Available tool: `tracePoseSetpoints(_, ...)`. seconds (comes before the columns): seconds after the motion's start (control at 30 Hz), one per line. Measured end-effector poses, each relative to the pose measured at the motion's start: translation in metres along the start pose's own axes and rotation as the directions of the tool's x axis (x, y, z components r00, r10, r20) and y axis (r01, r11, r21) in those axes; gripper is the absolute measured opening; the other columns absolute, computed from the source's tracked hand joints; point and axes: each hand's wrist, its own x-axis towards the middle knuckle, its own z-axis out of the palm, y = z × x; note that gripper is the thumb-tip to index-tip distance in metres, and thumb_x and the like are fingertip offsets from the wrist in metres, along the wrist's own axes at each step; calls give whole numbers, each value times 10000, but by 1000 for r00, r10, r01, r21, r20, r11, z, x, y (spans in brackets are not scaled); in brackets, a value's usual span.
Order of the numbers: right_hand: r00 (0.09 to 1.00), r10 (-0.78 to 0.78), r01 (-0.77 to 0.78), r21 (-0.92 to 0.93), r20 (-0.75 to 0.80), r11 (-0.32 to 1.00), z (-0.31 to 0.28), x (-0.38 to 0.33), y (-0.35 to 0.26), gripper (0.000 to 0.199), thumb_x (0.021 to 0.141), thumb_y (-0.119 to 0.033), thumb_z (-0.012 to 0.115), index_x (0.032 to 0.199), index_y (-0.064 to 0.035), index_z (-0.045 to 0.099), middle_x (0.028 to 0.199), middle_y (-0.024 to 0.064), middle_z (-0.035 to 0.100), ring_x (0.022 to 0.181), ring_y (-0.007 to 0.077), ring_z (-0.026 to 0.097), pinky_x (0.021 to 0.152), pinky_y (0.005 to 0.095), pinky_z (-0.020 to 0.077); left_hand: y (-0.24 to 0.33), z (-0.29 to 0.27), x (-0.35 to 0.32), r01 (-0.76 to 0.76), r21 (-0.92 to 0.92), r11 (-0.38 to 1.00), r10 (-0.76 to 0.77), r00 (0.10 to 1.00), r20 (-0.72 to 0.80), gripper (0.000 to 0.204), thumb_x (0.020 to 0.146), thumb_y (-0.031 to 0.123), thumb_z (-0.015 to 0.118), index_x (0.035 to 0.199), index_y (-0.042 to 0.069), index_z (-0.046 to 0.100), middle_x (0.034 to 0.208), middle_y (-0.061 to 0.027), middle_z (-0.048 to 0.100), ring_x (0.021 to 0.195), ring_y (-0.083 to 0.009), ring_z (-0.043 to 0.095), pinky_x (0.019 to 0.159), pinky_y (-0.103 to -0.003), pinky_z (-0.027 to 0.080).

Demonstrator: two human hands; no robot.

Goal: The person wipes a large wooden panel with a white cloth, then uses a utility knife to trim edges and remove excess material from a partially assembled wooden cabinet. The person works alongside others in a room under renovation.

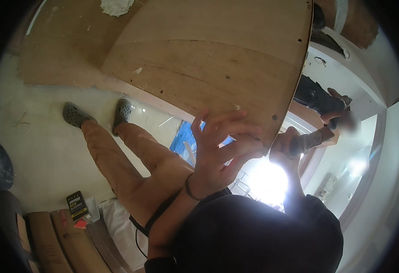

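Note:
My left hand (pixel 220 152) is at the near right corner of a large brown wooden panel (pixel 208 68). Thumb and forefinger pinch together there, the other fingers bent apart; whatever is between the tips is too small to make out. Just beyond that corner, my right hand (pixel 284 143) is closed around a grey, roughly cylindrical object (pixel 305 144) that looks like a tool. Its exact kind cannot be told, and glare below blurs the outline. Dark holes or spots dot the panel near its edges.
Another person (pixel 317 98) in dark trousers is at the right, beyond the panel. Cardboard boxes (pixel 74 243) and a black-and-yellow package (pixel 77 205) are at lower left. Blue sheeting (pixel 182 141) shows under the panel. My feet, in grey clogs (pixel 74 114), stand on a pale floor.

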Motion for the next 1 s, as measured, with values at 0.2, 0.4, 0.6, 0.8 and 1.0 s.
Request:
tracePoseSetpoints(0.2, 966, -253, 260, -234, 61, 937, 8, 4, -3, 443, 680, -44, 832, 760, -110, 401, 619, -13, 523, 520, 53, 469, 452, 212, 357, -1, 9, -5, 1, -10, 1000, -2, 999, -39, 167, 759, 137, 732, 896, 228, 702, 1072, 35, 666, 1201, -211, 532, 1118, -463, 118)
tracePoseSetpoints(0.4, 981, -195, 163, -514, -8, 842, 14, -6, -2, 440, 674, -155, 869, 814, -83, 458, 695, -19, 536, 625, 93, 502, 602, 253, 411, 2, 7, -3, -26, 46, 999, 26, 1000, -10, 211, 790, 100, 713, 970, 208, 736, 1078, 7, 689, 1207, -231, 534, 1095, -437, 174)
tracePoseSetpoints(0.6, 962, -272, 218, -536, -22, 816, 20, -4, -10, 409, 684, -161, 855, 818, -81, 476, 637, -4, 567, 619, 85, 530, 593, 246, 429, -6, 0, 5, -142, 63, 988, 134, 984, 117, 268, 840, 111, 641, 1059, 225, 744, 1205, 31, 668, 1211, -197, 533, 1013, -372, 250)
tracePoseSetpoints(0.8, 971, -184, 149, -218, -150, 964, 33, -3, -8, 395, 685, -129, 851, 812, -90, 479, 582, -7, 563, 554, 80, 524, 535, 247, 432, -7, -6, 17, -144, 62, 988, 129, 972, 196, 268, 828, 138, 658, 1071, 211, 746, 1205, 42, 676, 1207, -201, 541, 984, -359, 263)
tracePoseSetpoints(1.0, 961, -272, 226, -461, -37, 858, 16, -4, 6, 413, 678, -166, 864, 822, -94, 483, 608, -8, 570, 586, 76, 535, 549, 247, 443, -7, -5, 15, -55, -27, 998, 59, 982, 181, 220, 807, 152, 701, 1020, 177, 751, 1145, 46, 705, 1221, -210, 542, 988, -363, 260)
